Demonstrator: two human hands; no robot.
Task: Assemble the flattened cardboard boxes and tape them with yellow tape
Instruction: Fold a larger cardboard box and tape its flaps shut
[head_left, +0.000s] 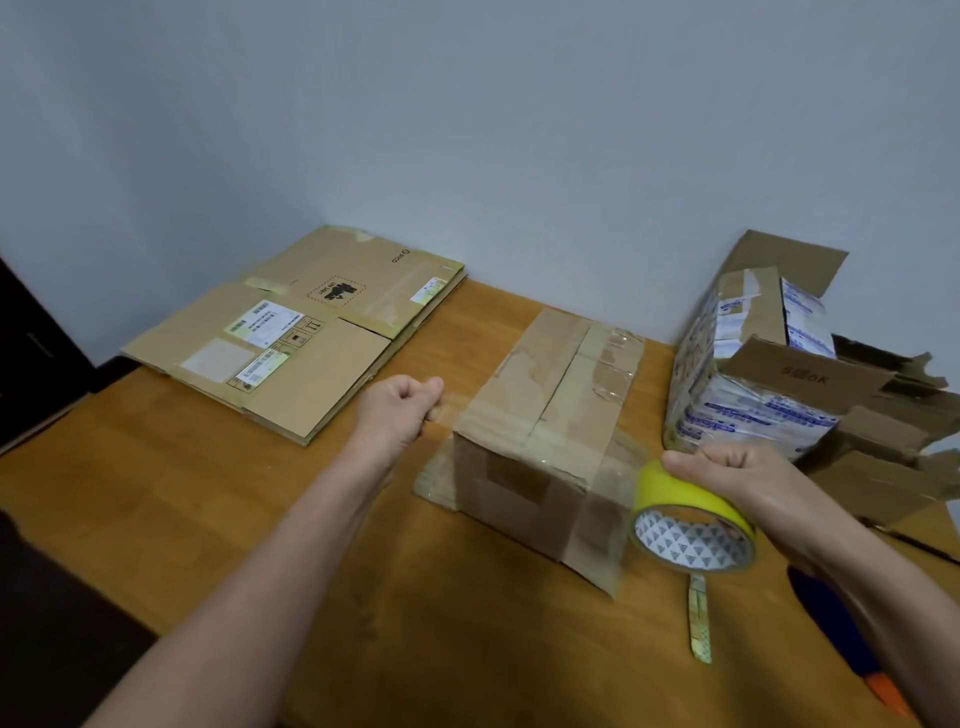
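An assembled brown cardboard box (545, 431) stands in the middle of the wooden table (208, 493), flaps closed. A strip of translucent tape stretches across its near top edge. My left hand (400, 410) pinches the free end of that strip just left of the box. My right hand (737, 478) grips the yellow tape roll (691, 519) at the box's right front corner. A stack of flattened cardboard boxes (301, 332) lies at the back left.
A printed white-and-blue box with torn open flaps (769, 374) sits at the back right against the wall. A loose tape scrap (698, 618) lies below the roll. A blue and orange tool (852, 649) and a dark pen (914, 543) lie at the right edge.
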